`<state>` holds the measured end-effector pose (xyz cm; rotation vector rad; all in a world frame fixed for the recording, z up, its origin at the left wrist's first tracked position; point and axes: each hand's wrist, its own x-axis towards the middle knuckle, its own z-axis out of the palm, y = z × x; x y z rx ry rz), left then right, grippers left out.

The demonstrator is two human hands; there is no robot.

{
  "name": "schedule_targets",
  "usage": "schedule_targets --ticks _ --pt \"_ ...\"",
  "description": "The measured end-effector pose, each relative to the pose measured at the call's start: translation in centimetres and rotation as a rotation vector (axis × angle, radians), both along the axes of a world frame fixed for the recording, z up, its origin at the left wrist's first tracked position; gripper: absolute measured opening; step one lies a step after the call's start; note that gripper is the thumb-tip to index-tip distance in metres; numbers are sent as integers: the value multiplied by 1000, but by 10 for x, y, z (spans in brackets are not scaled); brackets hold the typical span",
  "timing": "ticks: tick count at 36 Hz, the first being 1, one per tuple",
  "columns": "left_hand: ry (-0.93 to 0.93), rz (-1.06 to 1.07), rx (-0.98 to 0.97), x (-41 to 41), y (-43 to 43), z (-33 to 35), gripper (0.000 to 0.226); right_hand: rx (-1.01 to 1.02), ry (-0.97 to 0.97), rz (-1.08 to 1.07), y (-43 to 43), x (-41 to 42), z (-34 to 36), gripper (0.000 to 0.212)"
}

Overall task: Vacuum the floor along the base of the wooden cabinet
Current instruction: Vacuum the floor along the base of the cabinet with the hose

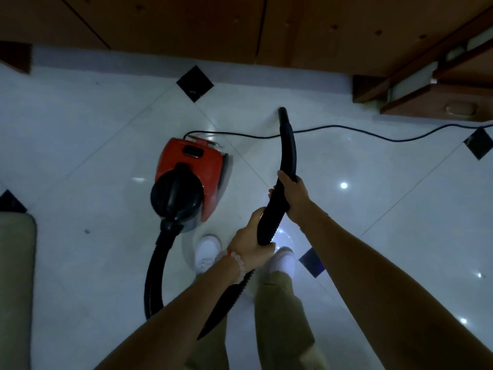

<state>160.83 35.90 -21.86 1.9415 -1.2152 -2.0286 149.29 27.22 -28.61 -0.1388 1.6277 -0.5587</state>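
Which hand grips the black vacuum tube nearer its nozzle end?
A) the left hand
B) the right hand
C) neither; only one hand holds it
B: the right hand grips the black tube closer to the nozzle end, while the left hand, with a bead bracelet at its wrist, holds it further back.
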Motion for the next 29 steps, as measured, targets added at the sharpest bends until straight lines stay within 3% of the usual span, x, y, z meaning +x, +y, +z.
schedule_targets --ticks 5,10,14,16,18,20,24,29 --pt "13 86 13 42 -2 -9 71 -46 -184 -21 1 49 6 38" --pt "86 93 39 84 -15 -17 69 -57 -146 -46 -9 95 2 41" --pt "194 270 154 124 -36 -21 37 -79 -120 -5 -19 114 -2 35" --pt "45 317 12 146 -47 -30 27 -80 -112 -10 -24 118 -2 36" --pt "-234 174 -197 166 -59 -44 25 -74 -97 -33 -28 118 -3 40" --pt "-375 17 -329 179 -73 -57 32 -69 -82 -50 -29 118 -5 45" --pt "-421 -342 -357 184 -101 -90 57 -56 -64 -42 -28 119 -14 54" --pt "-443 -660 -251 174 -127 -138 79 -57 -58 -23 -24 122 -25 54"
